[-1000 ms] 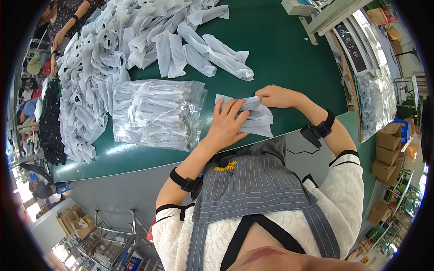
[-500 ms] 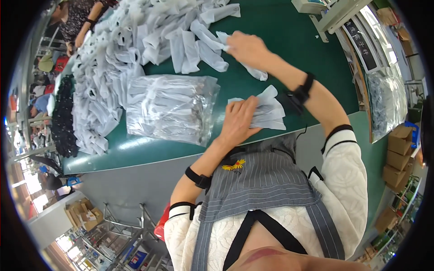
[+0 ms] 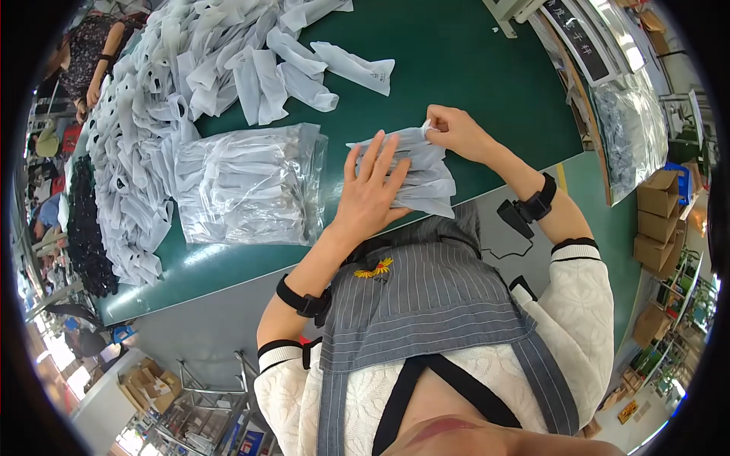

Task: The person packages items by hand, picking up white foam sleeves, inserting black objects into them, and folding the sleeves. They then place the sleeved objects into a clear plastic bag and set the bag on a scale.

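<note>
A small row of narrow white translucent packets (image 3: 427, 185) lies side by side near the table's front edge. My left hand (image 3: 365, 197) rests over them with its fingers spread. At the far right end of the row, my right hand (image 3: 462, 137) pinches the end of one white packet between thumb and fingers. Left of the row sits a clear plastic bag (image 3: 247, 186) filled with similar packets in rows. Beyond it is a large heap of loose white packets (image 3: 141, 125); a single packet (image 3: 356, 67) lies apart at its right end.
The green table (image 3: 456, 57) reaches away to the right. Black items (image 3: 87, 228) are heaped at its left end, near another person (image 3: 87, 57). A scale (image 3: 582, 42) and clear plastic wrapping (image 3: 631, 140) stand at right, with cardboard boxes (image 3: 658, 194) lower down.
My right hand has come back from the heap's edge to the row, bringing a packet. My left hand now has its fingers spread over the row. The view has shifted slightly right.
</note>
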The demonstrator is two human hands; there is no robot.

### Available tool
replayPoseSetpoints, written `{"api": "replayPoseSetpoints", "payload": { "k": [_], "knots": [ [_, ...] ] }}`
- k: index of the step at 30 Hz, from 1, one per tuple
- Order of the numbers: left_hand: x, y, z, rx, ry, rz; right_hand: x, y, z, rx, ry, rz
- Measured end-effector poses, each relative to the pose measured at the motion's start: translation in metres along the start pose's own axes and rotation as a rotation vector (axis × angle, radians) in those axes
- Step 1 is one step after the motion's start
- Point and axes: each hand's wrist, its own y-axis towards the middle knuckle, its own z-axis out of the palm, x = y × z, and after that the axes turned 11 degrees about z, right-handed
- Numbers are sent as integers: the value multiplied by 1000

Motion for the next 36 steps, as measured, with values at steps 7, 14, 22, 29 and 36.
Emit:
{"api": "replayPoseSetpoints", "payload": {
  "k": [7,14,22,29,36],
  "knots": [
    [11,12,6,21,-24,-83,13,-19,-6,-4,-301,-43],
    [-11,11,21,-34,102,-245,16,-118,51,-263,-277,-149],
    [-59,-5,6,-46,-173,-397,11,-70,71,-420,-471,-146],
    [-36,-14,-6,45,-229,-359,14,-46,68,-348,-792,-344],
    [14,-27,13,-32,-71,-228,12,-50,61,-158,-831,-534]
  ]
}}
